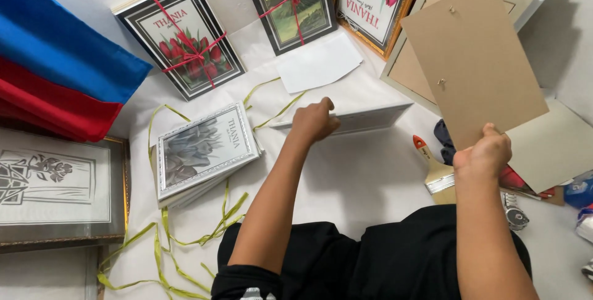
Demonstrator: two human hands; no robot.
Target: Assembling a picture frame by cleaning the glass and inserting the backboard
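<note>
My left hand [314, 121] grips the near edge of a white picture frame [364, 118] lying flat on the white paper-covered surface. My right hand [483, 153] holds up a brown cardboard backing board [472, 59] by its lower corner; two small metal hangers show on the board. A paintbrush [434, 169] with a red and white handle lies just left of my right hand.
A stack of silver-framed flower prints [204, 152] sits to the left, with green ribbon [185, 238] trailing around it. Ribbon-tied framed prints [185, 40] lean along the back. Blue and red cloth [55, 65] lies far left. More frames and boards [420, 71] are at the right.
</note>
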